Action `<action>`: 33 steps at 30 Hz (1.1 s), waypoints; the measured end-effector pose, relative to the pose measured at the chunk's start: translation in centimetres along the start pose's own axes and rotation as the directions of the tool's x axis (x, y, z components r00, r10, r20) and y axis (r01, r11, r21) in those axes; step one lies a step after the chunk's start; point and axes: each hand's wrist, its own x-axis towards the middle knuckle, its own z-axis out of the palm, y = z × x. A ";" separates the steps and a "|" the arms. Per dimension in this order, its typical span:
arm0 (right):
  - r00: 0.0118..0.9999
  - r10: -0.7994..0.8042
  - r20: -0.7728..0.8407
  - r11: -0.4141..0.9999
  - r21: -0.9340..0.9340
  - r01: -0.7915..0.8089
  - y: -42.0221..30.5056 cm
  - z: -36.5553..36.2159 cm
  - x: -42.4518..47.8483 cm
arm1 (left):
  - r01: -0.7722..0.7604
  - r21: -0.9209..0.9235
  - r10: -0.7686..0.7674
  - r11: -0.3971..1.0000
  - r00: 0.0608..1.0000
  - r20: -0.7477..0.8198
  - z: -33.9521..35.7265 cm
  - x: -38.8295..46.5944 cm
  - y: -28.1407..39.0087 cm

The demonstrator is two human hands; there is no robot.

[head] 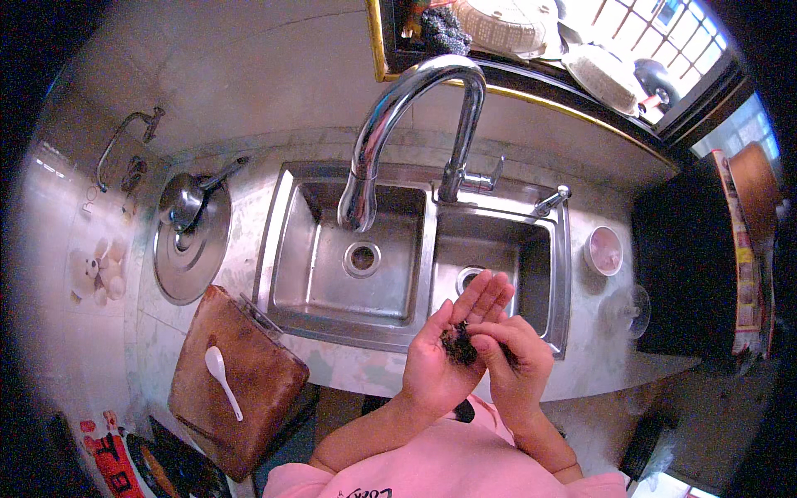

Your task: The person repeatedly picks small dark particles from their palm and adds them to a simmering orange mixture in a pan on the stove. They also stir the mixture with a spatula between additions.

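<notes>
My left hand [429,370] is turned palm up over the front edge of the sink, its fingers stretched toward the right basin [535,274]. In its palm lies a dark, crumbly clump [459,348], whose material I cannot make out. My right hand [520,358] reaches across that palm, thumb and forefinger bent together at the clump. More dark material shows beneath the right fingers. Behind the hands, a chrome gooseneck faucet [373,143] arches over the left basin [367,299] of the steel double sink.
Left of the sink, a white spoon [216,364] lies on a brown wooden board [261,373]. A metal ladle [185,199] rests on a round pot lid [193,267]. To the right stand a small bowl [604,249] and a clear glass object [636,311]. Pans [601,75] line the windowsill.
</notes>
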 end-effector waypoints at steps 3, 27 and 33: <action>0.999 0.045 -0.008 0.998 -0.047 -0.046 0.0 -0.4 0.9 | 0.008 -0.044 -0.008 0.999 1.000 0.008 0.3 0.5 -0.2; 0.957 -0.023 0.289 0.998 -0.051 0.040 0.3 -0.5 1.3 | -0.045 0.230 0.049 0.972 0.999 -0.011 0.5 1.3 -0.1; 0.984 0.017 0.178 0.993 0.110 -0.037 0.2 -0.7 1.5 | -0.051 0.168 0.053 0.985 0.999 -0.007 0.2 1.1 -0.3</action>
